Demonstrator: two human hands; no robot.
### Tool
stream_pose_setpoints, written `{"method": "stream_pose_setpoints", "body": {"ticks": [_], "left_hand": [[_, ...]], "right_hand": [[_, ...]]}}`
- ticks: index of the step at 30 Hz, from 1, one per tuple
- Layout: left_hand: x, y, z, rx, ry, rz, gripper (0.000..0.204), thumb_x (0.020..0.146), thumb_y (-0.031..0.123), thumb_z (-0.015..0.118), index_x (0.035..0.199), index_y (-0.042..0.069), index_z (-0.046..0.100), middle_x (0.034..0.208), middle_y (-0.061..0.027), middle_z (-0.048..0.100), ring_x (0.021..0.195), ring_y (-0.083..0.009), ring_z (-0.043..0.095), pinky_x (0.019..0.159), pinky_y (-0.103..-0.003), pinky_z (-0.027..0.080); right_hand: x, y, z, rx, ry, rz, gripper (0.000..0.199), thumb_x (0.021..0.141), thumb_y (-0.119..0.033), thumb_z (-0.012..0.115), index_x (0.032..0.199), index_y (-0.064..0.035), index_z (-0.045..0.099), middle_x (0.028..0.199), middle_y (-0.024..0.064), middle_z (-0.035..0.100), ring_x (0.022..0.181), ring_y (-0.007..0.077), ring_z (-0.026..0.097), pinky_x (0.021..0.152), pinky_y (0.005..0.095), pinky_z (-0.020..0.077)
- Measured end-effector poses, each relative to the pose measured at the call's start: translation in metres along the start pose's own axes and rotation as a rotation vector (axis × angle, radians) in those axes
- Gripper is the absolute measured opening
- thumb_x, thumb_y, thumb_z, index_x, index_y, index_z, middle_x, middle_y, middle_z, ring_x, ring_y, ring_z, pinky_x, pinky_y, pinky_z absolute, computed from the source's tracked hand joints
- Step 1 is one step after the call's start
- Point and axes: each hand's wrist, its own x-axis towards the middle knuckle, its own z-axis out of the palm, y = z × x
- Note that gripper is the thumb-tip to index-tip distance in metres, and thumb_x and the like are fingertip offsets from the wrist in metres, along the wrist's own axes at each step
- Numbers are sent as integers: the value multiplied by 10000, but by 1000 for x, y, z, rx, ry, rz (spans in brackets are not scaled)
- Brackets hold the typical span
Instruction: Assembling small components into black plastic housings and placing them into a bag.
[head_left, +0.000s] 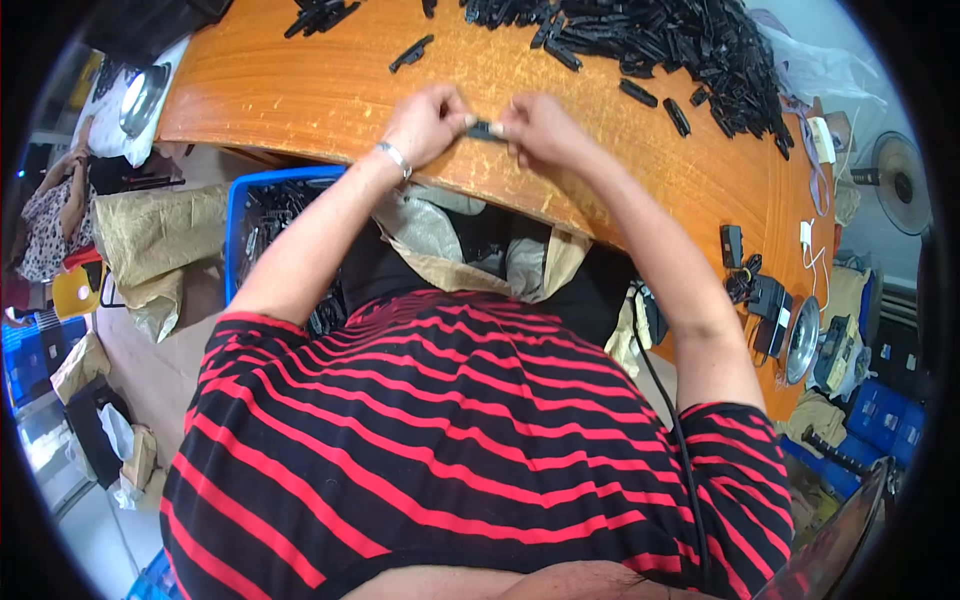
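A small black elongated part (487, 131), seemingly plastic, is stretched between my two hands just above the front of the wooden table (400, 125). My left hand (428, 122) pinches its left end between thumb and fingers. Its right end is gripped by my right hand (545, 127). The fingers cover both ends, so its exact kind cannot be made out. One similar black piece (411, 53) lies alone beyond my left hand. A large heap of such black pieces (690, 60) spreads over the far right of the table, with a few loose ones at its near edge.
Below the table edge at left stands a blue crate (237, 215) of dark parts. A sack (430, 235) hangs open over my lap. Chargers and cables (768, 300) sit at the table's right end, near a metal dish (803, 340). Another person (60, 215) is at far left.
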Motion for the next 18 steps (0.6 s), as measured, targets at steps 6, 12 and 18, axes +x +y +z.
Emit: {"method": "stream_pose_setpoints", "body": {"ticks": [6, 12, 18], "left_hand": [[-22, -10, -20, -205, -84, 6, 226, 839, 234, 690, 791, 19, 636, 704, -35, 627, 651, -107, 550, 623, -284, 466], [13, -28, -41, 7, 460, 73, 152, 808, 176, 670, 858, 34, 645, 824, -129, 639, 747, -242, 626, 685, -338, 493], [41, -26, -43, 340, 519, 67, 177, 770, 155, 704, 905, 51, 654, 917, -131, 630, 860, -296, 606, 764, -382, 487]], "right_hand": [[-85, 26, 45, -612, 253, -561, 226, 784, -290, 691, 827, -103, 569, 687, 119, 606, 636, 335, 610, 525, 416, 475], [-96, 39, 77, -728, 144, -556, 186, 806, -229, 664, 856, -79, 565, 725, 105, 616, 652, 312, 620, 541, 407, 487], [-77, 9, 60, -501, 158, -651, 151, 825, -207, 642, 860, -66, 600, 772, 123, 630, 707, 328, 623, 596, 412, 493]]}}
